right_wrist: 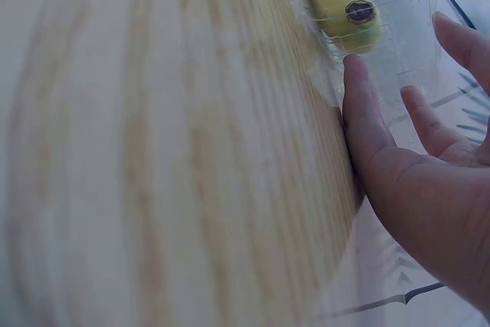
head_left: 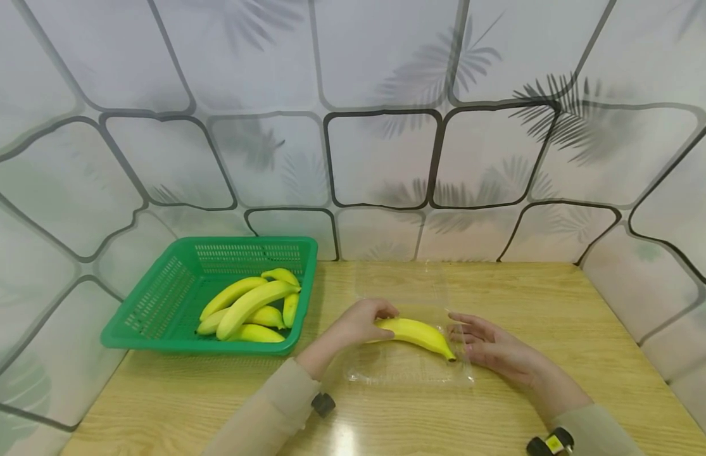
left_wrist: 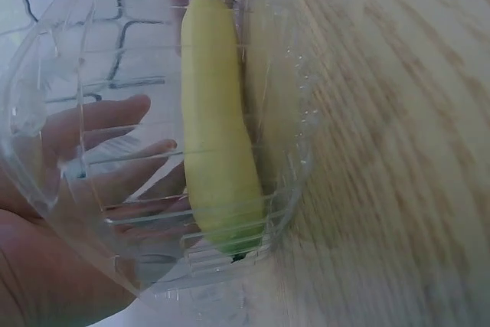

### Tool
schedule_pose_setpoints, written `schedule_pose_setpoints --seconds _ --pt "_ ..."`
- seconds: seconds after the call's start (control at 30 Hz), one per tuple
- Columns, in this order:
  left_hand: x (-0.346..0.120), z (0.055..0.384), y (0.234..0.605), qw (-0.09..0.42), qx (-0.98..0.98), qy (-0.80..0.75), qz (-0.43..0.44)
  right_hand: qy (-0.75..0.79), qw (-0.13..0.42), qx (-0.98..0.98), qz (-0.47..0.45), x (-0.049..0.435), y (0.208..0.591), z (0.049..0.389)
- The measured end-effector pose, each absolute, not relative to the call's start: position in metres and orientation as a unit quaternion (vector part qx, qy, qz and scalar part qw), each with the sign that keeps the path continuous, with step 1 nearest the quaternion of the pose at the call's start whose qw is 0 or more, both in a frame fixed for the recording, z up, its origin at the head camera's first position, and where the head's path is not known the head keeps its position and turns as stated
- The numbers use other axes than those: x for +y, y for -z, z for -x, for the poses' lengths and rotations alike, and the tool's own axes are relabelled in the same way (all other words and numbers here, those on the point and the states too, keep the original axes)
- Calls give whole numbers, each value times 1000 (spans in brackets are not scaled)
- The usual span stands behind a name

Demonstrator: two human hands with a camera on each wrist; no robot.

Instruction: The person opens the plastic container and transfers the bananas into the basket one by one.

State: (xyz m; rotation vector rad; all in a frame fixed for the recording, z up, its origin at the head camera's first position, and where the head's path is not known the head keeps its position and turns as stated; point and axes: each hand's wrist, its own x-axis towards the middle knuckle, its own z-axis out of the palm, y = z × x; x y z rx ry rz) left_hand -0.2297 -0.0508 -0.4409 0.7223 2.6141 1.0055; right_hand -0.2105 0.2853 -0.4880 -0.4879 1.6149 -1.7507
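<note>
A yellow banana point(head_left: 418, 335) lies in a clear plastic container point(head_left: 409, 373) on the table, its stem pointing right. My left hand point(head_left: 364, 323) reaches over the container's left side, thumb and fingers parted near the banana's left end. Through the clear wall in the left wrist view, the fingers of that hand point(left_wrist: 115, 166) look loosely spread beside the banana point(left_wrist: 218, 128). On the container's right side, my right hand point(head_left: 495, 345) has its fingers extended against or close to the wall. In the right wrist view its thumb point(right_wrist: 364, 105) stands straight by the container's edge.
To the left stands a green plastic basket point(head_left: 159, 304) with several bananas point(head_left: 252, 307) in it. The container's transparent lid point(head_left: 401, 278) lies open towards the back. A patterned wall covering point(head_left: 381, 158) borders the wooden table point(head_left: 535, 288) behind and at the sides.
</note>
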Motion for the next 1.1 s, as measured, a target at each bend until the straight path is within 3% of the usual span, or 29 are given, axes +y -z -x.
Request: schedule_pose_setpoints --seconds 0.3,1.1 --pt "-49 227 442 129 902 -342 -228 679 347 618 192 285 488 210" --pt "-42 222 446 83 936 -262 -221 677 348 621 187 286 490 211"
